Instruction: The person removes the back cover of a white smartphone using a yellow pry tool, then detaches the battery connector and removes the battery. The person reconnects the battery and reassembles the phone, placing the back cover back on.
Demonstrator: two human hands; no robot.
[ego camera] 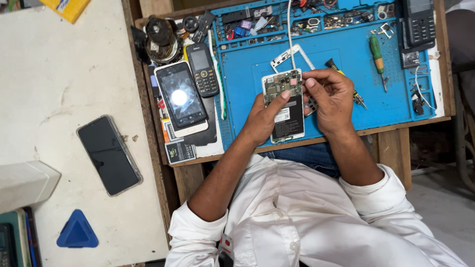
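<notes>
Seen from the head camera, near to far: the person's white shirt sleeves are filling the lower frame, and both forearms are reaching forward over the wooden bench edge onto the blue repair mat [386,106]. The left hand [262,121] is cradling an opened phone [283,106] from its left side, fingers curled under the body and the thumb lying across the exposed circuit board at the upper half. The right hand [332,99] is closing in from the right, its fingers bent and its fingertips [310,82] pressing at the top right corner of the board; whether they are pinching a small part there cannot be told. The phone is lying between the two hands, its long axis running roughly away from the person with a slight tilt, board end farthest, dark lower section nearest. The left hand is bearing the phone, while the right is touching it only at the far corner. Just beyond the phone a white frame [292,54] is resting on the mat, and a white cable [290,29] is running across it. Partly hidden behind the right hand is a yellow-handled screwdriver [346,81]; farther right lies a green-handled screwdriver [377,52]. To the left, off the mat, a smartphone with a lit reflection [180,99] and a dark keypad phone [203,69] are lying side by side.
</notes>
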